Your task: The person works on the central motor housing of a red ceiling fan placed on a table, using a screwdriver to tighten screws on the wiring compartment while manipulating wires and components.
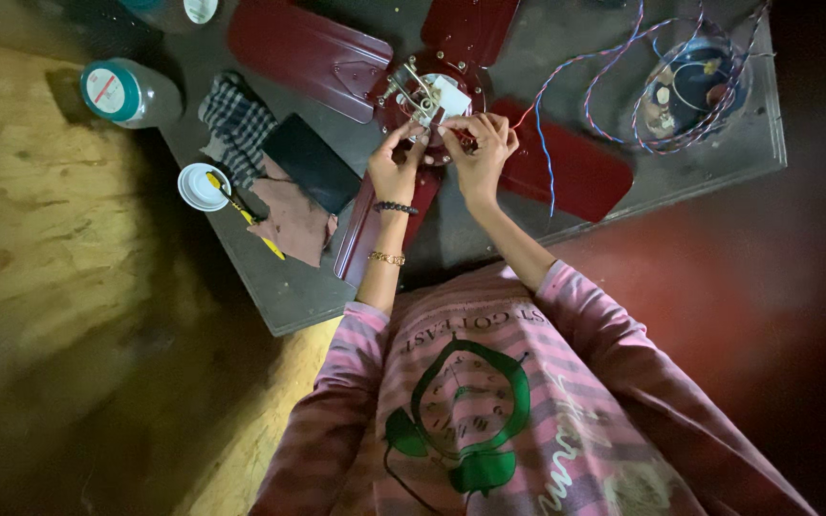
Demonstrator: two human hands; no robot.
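Both hands meet over the round hub [429, 96] of a dark red ceiling fan [451, 115] that lies flat on a grey metal counter [279, 287]. The left hand [396, 162] has its fingers curled, the fingertips pinching at small metal parts on the hub beside a white square piece [448, 94]. The right hand [480, 143] is also curled, thumb and forefinger pressed together on a thin wire end at the hub; what exactly lies between them is too small to tell. The fan's glossy, rounded blades [308, 53] spread outward from the hub, one passing under the left wrist, which wears a dark bead bracelet [395, 206] and a gold chain [386, 257]. Twisted red, blue and white wires [604, 86] loop from the hub to a shallow round bowl [690, 86] of small parts at the counter's far right. To the left lie a checked cloth [236, 119], a flat black rectangular pad [310, 162], a brownish rag [293, 222], a white round lid [201, 186] with a yellow-handled tool [241, 212] beside it, and a clear jar [131, 93] with a teal-rimmed white lid bearing a red mark.
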